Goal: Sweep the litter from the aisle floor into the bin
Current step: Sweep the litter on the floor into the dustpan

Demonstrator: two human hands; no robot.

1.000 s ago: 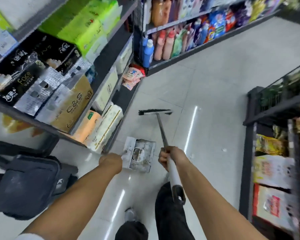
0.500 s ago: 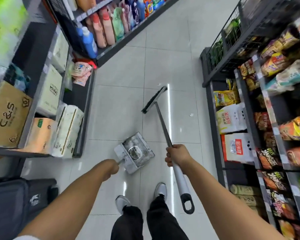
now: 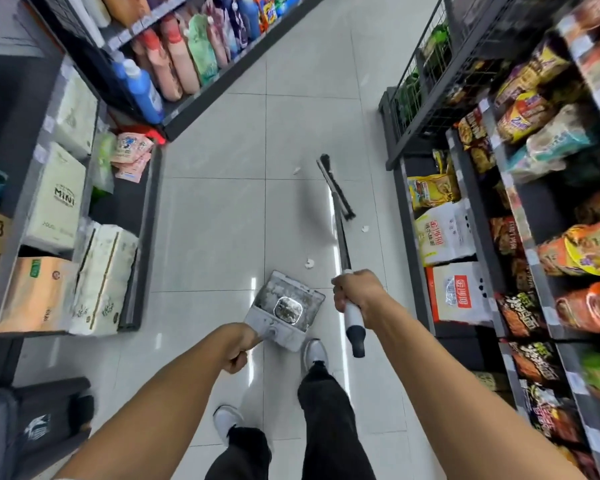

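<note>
My left hand [image 3: 238, 344] grips the handle of a dirty white dustpan [image 3: 284, 308], held low over the tiled aisle floor with its mouth facing ahead. My right hand [image 3: 355, 291] is closed around the white grip of a long broom [image 3: 342, 233]; its black brush head [image 3: 336, 187] rests on the floor ahead, near the right shelf. Three small white scraps of litter lie on the tiles: one [image 3: 309, 263] just beyond the dustpan, one [image 3: 365, 229] beside the brush head, one [image 3: 296, 170] farther up the aisle.
Shelving with tissue packs [image 3: 58, 199] and detergent bottles [image 3: 142, 91] lines the left. Shelves of snack bags [image 3: 444, 233] line the right. A dark bag [image 3: 32, 431] sits at the lower left. My feet [image 3: 314, 353] stand just behind the dustpan.
I have turned and stepped up the aisle. The broom head swung from the aisle's middle to the right, beside the snack shelf. More litter scraps have come into view.
</note>
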